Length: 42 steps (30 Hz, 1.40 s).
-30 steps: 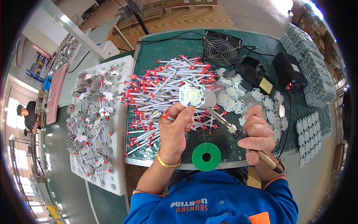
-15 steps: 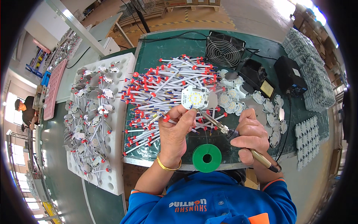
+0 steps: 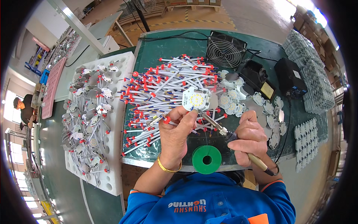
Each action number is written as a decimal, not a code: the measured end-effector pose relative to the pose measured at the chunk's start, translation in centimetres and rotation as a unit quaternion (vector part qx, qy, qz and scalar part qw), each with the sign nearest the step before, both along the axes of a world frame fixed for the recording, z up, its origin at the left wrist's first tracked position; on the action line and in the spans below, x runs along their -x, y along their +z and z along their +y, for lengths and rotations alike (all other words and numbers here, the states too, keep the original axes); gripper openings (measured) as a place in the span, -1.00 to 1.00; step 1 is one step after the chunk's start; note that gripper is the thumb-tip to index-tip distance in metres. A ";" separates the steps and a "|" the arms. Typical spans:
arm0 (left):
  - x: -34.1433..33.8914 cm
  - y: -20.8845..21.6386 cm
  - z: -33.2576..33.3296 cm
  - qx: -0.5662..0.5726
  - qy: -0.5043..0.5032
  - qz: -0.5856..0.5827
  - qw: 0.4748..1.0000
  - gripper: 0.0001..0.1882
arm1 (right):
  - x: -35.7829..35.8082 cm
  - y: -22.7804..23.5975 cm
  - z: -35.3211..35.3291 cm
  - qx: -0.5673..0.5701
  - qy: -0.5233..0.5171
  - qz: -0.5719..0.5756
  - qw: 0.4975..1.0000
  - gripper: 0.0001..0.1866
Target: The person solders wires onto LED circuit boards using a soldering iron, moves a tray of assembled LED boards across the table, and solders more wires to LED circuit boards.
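Observation:
Between the thumb and fingers of my left hand point(image 3: 175, 128) is a white LED circuit board point(image 3: 195, 99), its yellow LEDs facing up. A white cable with a red ring point(image 3: 166, 120) also lies in this hand. My right hand point(image 3: 250, 136) is closed round the handle of a soldering iron point(image 3: 216, 124). The iron's tip meets the board's lower edge by my left fingertips; whether it touches is too small to tell. A thin strand of solder rises from a green solder spool point(image 3: 207, 159) toward my left hand. White cables with red rings point(image 3: 164, 86) lie heaped behind the board.
Loose LED boards point(image 3: 231, 102) lie right of the cables. Behind them stand a black fan point(image 3: 225, 50), a soldering iron stand point(image 3: 257, 76) and a black power unit point(image 3: 291, 76). Stacked board panels point(image 3: 311, 71) line the right edge. A white foam tray point(image 3: 115, 149) with wired boards stands left.
The soldering iron's handle and my right hand have shifted slightly. My left hand and the LED board stay nearly in place.

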<state>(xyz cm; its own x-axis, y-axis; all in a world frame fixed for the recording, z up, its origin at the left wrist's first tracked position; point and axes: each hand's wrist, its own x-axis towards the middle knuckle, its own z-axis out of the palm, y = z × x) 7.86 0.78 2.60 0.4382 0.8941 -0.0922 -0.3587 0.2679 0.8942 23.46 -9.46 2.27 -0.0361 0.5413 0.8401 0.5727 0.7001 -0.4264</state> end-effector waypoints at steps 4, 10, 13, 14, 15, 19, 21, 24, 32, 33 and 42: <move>0.0 -0.2 0.0 0.004 0.019 0.007 1.000 -0.83 | 0.1 0.0 0.0 0.000 -0.028 -0.045 0.999 -0.72; -0.1 -0.1 0.1 0.013 0.018 0.003 1.000 -0.83 | 0.1 -0.1 0.0 0.001 -0.032 -0.027 0.999 -0.70; -0.2 0.0 0.1 0.014 0.019 0.003 1.000 -0.83 | 0.1 -0.1 0.0 -0.001 -0.035 -0.039 0.999 -0.71; -0.2 0.0 0.1 0.013 0.020 -0.001 1.000 -0.82 | 0.1 -0.1 0.0 -0.004 -0.038 -0.053 0.998 -0.71; -0.2 -0.1 0.2 0.013 0.021 0.000 1.000 -0.82 | 0.1 0.0 0.1 -0.004 -0.037 -0.052 0.998 -0.71; -0.3 -0.4 0.3 0.013 0.016 0.008 1.000 -0.82 | 0.2 0.1 0.0 -0.012 -0.074 -0.142 0.987 -0.70; -0.4 -0.6 0.4 0.014 0.014 0.015 1.000 -0.82 | 0.3 0.0 0.0 -0.019 -0.089 -0.168 0.982 -0.70; 0.0 -0.7 0.6 0.023 0.002 0.021 1.000 -0.82 | 0.4 -0.1 0.1 -0.013 -0.075 -0.118 0.990 -0.72; -0.3 -1.3 1.0 0.039 -0.123 0.010 0.992 -0.92 | -1.0 -0.4 -0.4 -0.031 -0.059 -0.010 0.998 -0.73; -0.5 -1.3 1.0 0.043 -0.143 0.032 0.988 -0.93 | -1.2 -0.6 -0.2 -0.022 -0.087 -0.010 0.996 -0.73; -1.5 -2.1 0.6 -0.072 -0.320 0.162 0.931 -0.91 | -0.9 -1.4 0.8 0.112 -0.165 0.108 0.974 -0.80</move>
